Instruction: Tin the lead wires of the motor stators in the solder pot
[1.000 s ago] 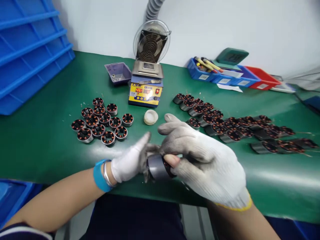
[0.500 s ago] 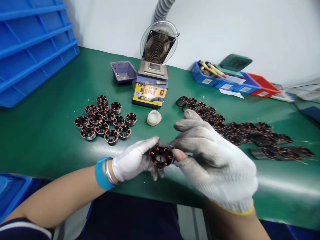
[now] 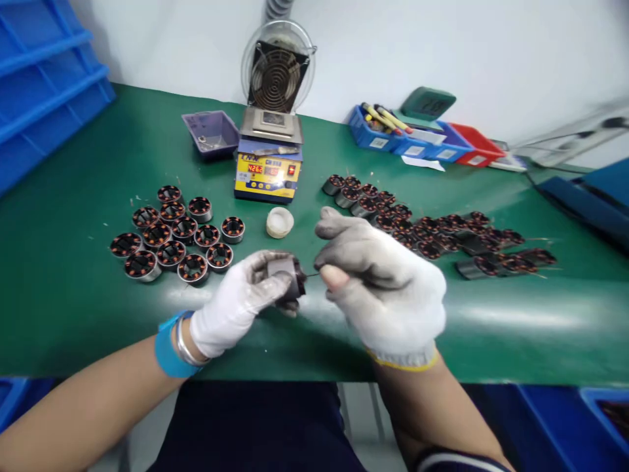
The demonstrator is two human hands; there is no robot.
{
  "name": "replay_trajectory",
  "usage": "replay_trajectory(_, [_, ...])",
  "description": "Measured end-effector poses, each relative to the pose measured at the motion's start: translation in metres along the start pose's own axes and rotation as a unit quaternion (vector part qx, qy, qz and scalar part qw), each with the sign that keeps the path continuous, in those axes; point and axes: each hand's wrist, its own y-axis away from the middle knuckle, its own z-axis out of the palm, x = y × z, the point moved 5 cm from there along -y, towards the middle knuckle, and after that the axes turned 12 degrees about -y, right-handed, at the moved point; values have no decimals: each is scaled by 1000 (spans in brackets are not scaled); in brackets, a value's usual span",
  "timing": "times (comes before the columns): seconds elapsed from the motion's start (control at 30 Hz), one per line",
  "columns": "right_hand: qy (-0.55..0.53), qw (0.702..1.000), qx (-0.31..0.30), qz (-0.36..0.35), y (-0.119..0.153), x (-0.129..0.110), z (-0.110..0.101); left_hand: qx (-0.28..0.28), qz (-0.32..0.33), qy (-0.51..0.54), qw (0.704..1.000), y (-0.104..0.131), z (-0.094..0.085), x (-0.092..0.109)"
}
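My gloved left hand (image 3: 246, 292) grips a motor stator (image 3: 285, 275), turned on its side so that its steel outer wall faces me and its dark end points right. From that end a thin wire lead (image 3: 312, 275) runs to my right hand (image 3: 381, 282). The right thumb, bare at its tip, and index finger are pinched on the lead; the other fingers are curled. A group of similar stators (image 3: 171, 252) stands upright to the left, with copper windings showing. Just beyond my hands is a small round white pot (image 3: 280, 223).
Behind the pot stands a yellow-fronted solder pot unit (image 3: 266, 172) with a fan (image 3: 276, 78) above it. Left of it is a purple tray (image 3: 216, 134). Rows of stators (image 3: 422, 229) lie to the right. Blue bins (image 3: 388, 141) and a red bin (image 3: 476, 147) line the wall.
The stator has turned from its open face up to lying sideways in my left hand. My right fingers have drawn slightly away from it, with the lead stretched between. The camera view has shifted right.
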Motion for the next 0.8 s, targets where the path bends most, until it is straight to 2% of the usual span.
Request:
replay_trajectory(0.07, [-64,991,120,9,2,6,-22,77,48,-29,995,-2,-7,3])
replay_trajectory(0.1, [-77,985,151,12,4,8,-30,106,72,-38,991,-3,-9,3])
replay_trajectory(0.13, [-72,986,150,20,6,10,-34,125,97,-45,986,-3,-11,3])
replay_trajectory(0.2, [-12,996,61,66,13,17,-25,139,142,-61,978,-3,-12,2])
replay_trajectory(0.27, [49,988,-58,132,28,28,0,139,174,-86,971,1,-13,-2])
replay_trajectory(0.33, [66,975,-111,182,43,39,24,133,183,-128,965,6,-14,-9])
replay_trajectory(0.4, [56,972,-114,197,54,48,43,119,184,-174,960,9,-13,-15])
replay_trajectory(0.5, [39,978,-77,188,60,58,51,104,204,-229,946,10,-8,-17])
replay_trajectory(0.57, [32,981,-81,176,60,61,50,133,217,-266,930,8,-6,-11])
replay_trajectory(0.63, [47,979,-112,167,59,61,49,168,213,-290,918,6,-6,-4])
replay_trajectory(0.7, [73,973,-143,164,58,59,47,181,201,-269,924,5,-8,3])
replay_trajectory(0.8, [82,974,-151,148,55,55,41,200,213,-158,943,10,-17,16])
